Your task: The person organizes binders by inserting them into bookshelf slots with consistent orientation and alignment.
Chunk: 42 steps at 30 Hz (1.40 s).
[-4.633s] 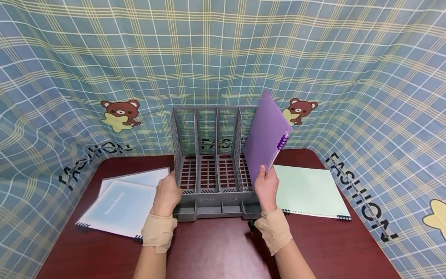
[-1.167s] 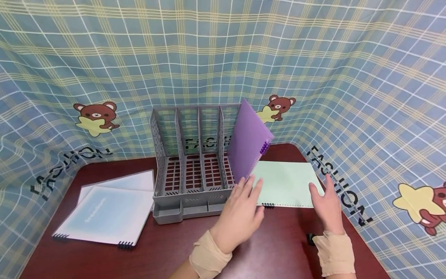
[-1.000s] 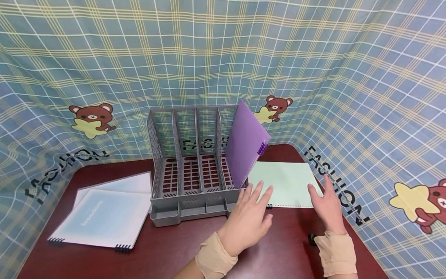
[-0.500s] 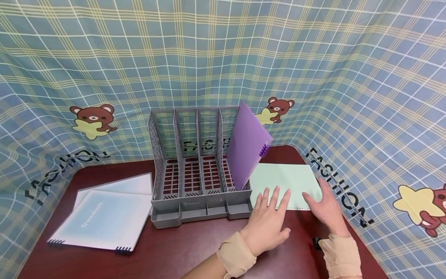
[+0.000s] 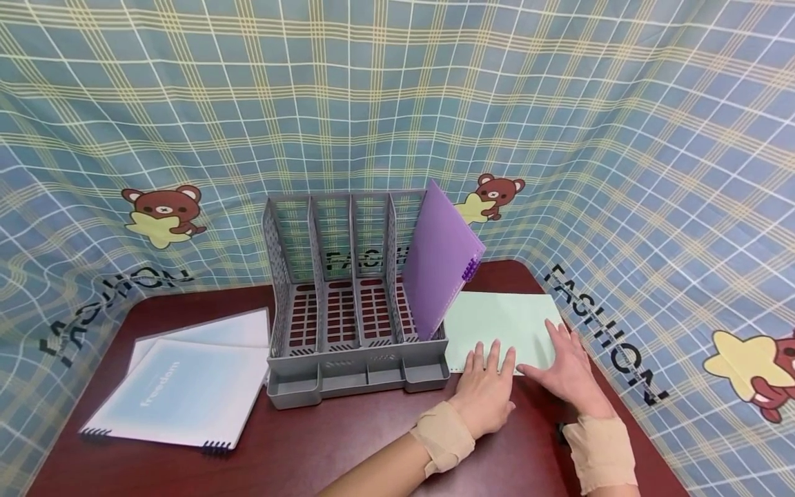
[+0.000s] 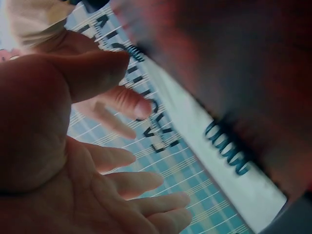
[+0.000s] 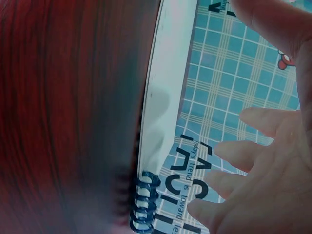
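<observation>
A pale green spiral notebook (image 5: pixel 503 324) lies flat on the table, right of the grey file rack (image 5: pixel 360 359). My left hand (image 5: pixel 484 393) is over its near edge with fingers stretched out; in the left wrist view the notebook's dark coil (image 6: pixel 226 148) shows beyond those fingers. At the notebook's near right corner is my right hand (image 5: pixel 568 366), fingers spread and thumb pointing left. The right wrist view shows the notebook's page edge (image 7: pixel 168 73) beside the relaxed fingers. In the rack's rightmost slot a purple spiral notebook (image 5: pixel 437 262) stands upright, leaning a little.
Two bluish-white spiral notebooks overlap on the left, the front one (image 5: pixel 180 393) marked "freedom". Small trays line the rack's front. A checked curtain (image 5: pixel 348 90) surrounds the dark red table (image 5: pixel 310 455) at the back and sides.
Earlier my right hand held the purple notebook at the rack and my left was at the rack's left side. Both hands have since moved right, to the green notebook; the purple one stands released.
</observation>
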Motion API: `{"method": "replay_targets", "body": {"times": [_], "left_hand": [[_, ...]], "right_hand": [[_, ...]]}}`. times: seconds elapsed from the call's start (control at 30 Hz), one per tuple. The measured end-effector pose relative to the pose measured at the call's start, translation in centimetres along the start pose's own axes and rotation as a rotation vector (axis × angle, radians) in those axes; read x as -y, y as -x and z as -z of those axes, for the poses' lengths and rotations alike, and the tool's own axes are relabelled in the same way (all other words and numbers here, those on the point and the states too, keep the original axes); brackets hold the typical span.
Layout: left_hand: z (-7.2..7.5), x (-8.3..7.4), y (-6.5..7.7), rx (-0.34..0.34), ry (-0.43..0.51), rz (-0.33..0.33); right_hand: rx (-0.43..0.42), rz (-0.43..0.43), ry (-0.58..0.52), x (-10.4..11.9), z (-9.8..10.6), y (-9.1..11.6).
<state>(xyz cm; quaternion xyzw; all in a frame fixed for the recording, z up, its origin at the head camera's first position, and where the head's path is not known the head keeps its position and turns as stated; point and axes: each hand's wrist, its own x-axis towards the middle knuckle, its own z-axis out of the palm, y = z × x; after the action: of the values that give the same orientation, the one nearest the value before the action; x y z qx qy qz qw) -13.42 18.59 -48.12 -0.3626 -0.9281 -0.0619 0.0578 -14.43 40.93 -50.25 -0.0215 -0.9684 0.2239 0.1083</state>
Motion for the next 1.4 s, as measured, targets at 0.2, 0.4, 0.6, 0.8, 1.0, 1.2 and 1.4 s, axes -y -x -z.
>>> {"method": "replay_targets", "body": {"times": [0.2,0.4,0.6,0.8,1.0,1.2,1.4], "left_hand": [[-1.6,-0.5,-1.0,0.068,0.011,0.091],[-3.0,-0.6,-1.9,0.108,0.012,0.185],[-3.4,-0.4,-2.7,0.090,-0.007,0.188],[-3.4,0.0,-3.4,0.134,-0.027,0.248],[-3.5,0.1,-4.0,0.170,-0.023,0.285],[-3.2,0.4,-4.7,0.166,-0.085,0.295],[-3.5,-0.1,-4.8,0.235,-0.176,0.255]], "right_hand": [[0.076,-0.026,0.006,0.2,-0.3,-0.2],[0.113,-0.050,0.014,-0.2,-1.0,-0.3],[0.129,-0.047,-0.014,-0.9,-1.2,-0.4],[0.146,-0.056,-0.020,-1.2,-1.5,-0.5],[0.163,-0.073,-0.011,-1.5,-1.4,-0.5],[0.191,-0.068,-0.002,-1.3,-1.3,-0.9],[0.214,-0.081,0.010,-1.2,-1.5,-0.6]]}}
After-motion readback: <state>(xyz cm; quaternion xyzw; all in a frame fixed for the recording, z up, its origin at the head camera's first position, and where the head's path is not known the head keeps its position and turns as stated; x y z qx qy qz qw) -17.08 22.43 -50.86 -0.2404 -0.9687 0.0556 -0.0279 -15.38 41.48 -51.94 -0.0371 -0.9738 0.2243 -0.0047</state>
